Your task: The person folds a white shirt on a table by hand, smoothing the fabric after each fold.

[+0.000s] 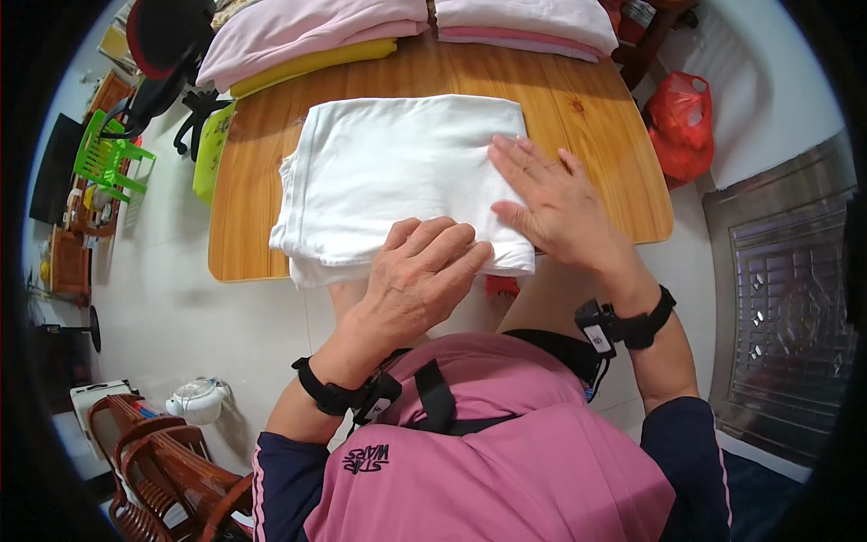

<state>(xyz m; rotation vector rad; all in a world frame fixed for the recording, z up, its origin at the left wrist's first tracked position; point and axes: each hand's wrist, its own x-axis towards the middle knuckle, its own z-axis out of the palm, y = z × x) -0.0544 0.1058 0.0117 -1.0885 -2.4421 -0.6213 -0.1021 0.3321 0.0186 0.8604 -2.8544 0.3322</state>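
Note:
A folded white cloth [397, 172] lies on the wooden table [596, 126], its near edge reaching the table's front edge. Layered edges show along its left side. My left hand [420, 275] is closed at the middle of the near edge, fingers bent over the fabric; the fingertips are partly hidden. My right hand [551, 199] rests on the cloth's right side, palm down, with its fingers stretched out and the thumb apart.
At the table's far side lie a folded pink cloth stack [316, 41] over a yellow cloth [312, 66], and a pale pink stack [528, 27]. A red plastic bag [682, 126] is at the right, a green chair [108, 158] at the left. Wooden chairs [163, 452] stand at lower left.

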